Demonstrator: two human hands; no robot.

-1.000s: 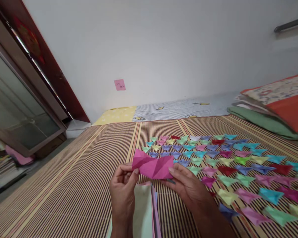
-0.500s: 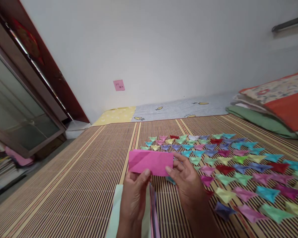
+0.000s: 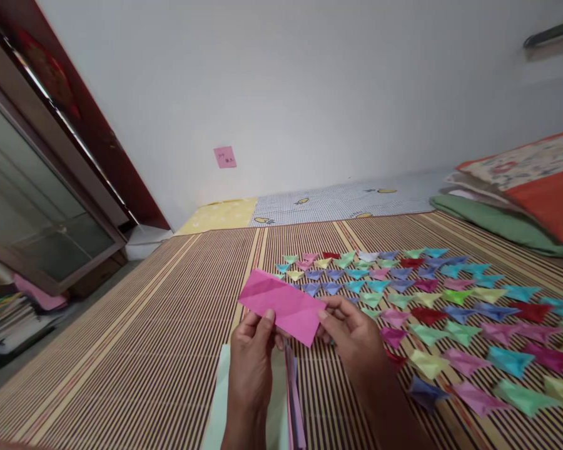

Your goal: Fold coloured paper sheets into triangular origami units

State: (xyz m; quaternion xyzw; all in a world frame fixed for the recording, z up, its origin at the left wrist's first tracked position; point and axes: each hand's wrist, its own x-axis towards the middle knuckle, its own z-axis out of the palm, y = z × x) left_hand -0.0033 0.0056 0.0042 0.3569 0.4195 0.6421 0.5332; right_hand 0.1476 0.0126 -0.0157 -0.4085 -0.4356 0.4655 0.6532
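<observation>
A folded pink paper strip (image 3: 281, 303) is held up in front of me, tilted down to the right. My left hand (image 3: 253, 362) pinches its lower edge with thumb and fingers. My right hand (image 3: 351, 337) pinches its right end. Under my hands lies a stack of paper sheets (image 3: 281, 406), pale green on top with pink edges showing. To the right, several small folded paper pieces (image 3: 426, 300) in many colours lie in rows on the striped mat (image 3: 159, 337).
A white wall with a pink sticky note (image 3: 225, 157) rises behind the mat. A glass-fronted cabinet (image 3: 32, 206) stands at left with books (image 3: 4, 312) below it. Folded bedding and pillows (image 3: 520, 194) lie at right. A yellow and checked sheet (image 3: 309, 206) borders the mat's far edge.
The pink paper went from an open creased bow-tie shape to a flat folded strip, then tilted down to the right. My left hand moved rightward under it.
</observation>
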